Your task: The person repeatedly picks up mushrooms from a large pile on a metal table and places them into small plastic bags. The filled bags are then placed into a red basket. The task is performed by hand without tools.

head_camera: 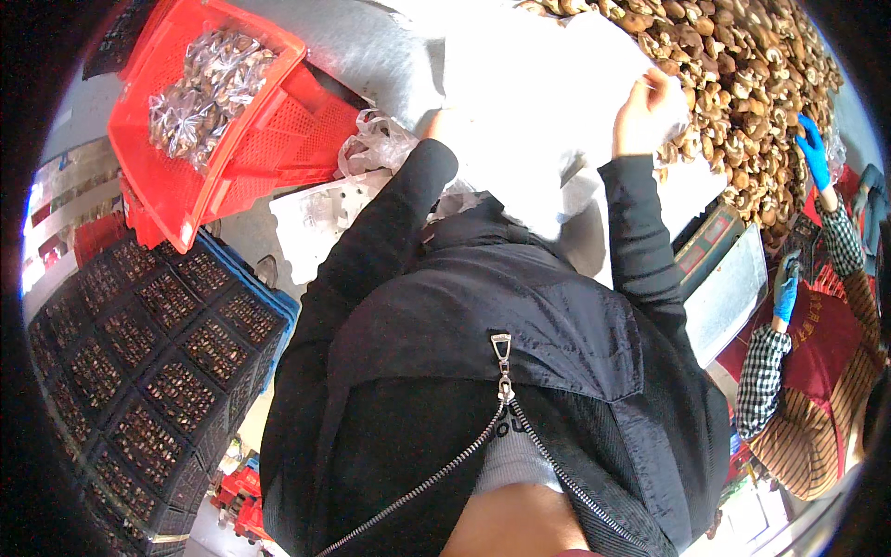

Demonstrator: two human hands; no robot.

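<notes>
In strong glare before me spreads a white, sheet-like thing (529, 90), perhaps plastic; its surface detail is washed out. At its right edge my right hand (649, 115) has its fingers curled on the white material, beside a heap of brown mushrooms (724, 83). Something clear and shiny shows by the heel of that hand. My left hand (440, 125) lies at the left side of the white thing, with its fingers lost in the brightness. Crumpled clear plastic bags (379, 143) lie left of my left wrist.
A red plastic crate (209, 202) at the left holds bagged mushrooms (209, 90). Black crates of mushrooms (146, 362) are stacked lower left. A metal table (390, 52) lies ahead. At the right, a co-worker's blue-gloved hands (814, 154) are near the heap, beside a metal tray (727, 292).
</notes>
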